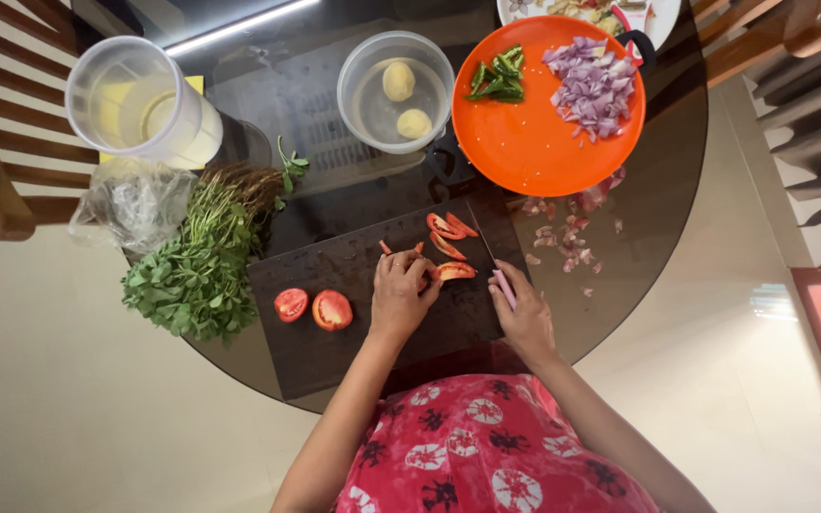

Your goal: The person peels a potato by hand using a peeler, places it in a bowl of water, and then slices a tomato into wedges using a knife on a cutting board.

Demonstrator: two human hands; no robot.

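Tomato slicing on a dark cutting board (334, 351) at the near edge of the round glass table (658, 218).

The left hand (399, 296) presses a tomato piece (455, 271) under its fingertips; the right hand (525, 318) grips a pink-handled knife (491, 264) just beside it. 2 tomato halves (314, 308) lie left of the hands. A crumpled clear plastic bag (130, 204) sits at the table's left edge.

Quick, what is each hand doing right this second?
Left hand: curled down on a tomato piece, holding it on the cutting board.
Right hand: closed around the pink-handled knife.
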